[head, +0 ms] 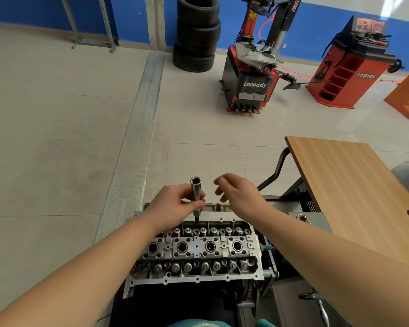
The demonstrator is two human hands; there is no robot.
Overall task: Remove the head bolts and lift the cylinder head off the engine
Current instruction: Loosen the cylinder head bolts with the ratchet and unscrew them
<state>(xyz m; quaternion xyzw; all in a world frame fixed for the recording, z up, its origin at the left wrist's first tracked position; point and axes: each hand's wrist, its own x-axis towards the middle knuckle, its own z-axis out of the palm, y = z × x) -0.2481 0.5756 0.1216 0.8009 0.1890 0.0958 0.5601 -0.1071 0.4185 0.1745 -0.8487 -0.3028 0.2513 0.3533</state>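
Note:
The aluminium cylinder head [194, 253] sits on the engine below me, with several valve springs along its far and near rows and spark plug wells down the middle. My left hand [175, 206] pinches a long chrome socket extension [196, 192] that stands upright with its lower end in the far row of the head. Its open square drive end points up. My right hand [236, 192] hovers just right of the tool with loosely curled fingers, holding nothing and touching nothing.
A wooden table [354, 185] stands at the right, beside the engine stand. A ratchet [316, 300] lies at the lower right. Farther off are a tyre stack [197, 34], a tyre changer [250, 74] and a red wheel balancer [354, 64].

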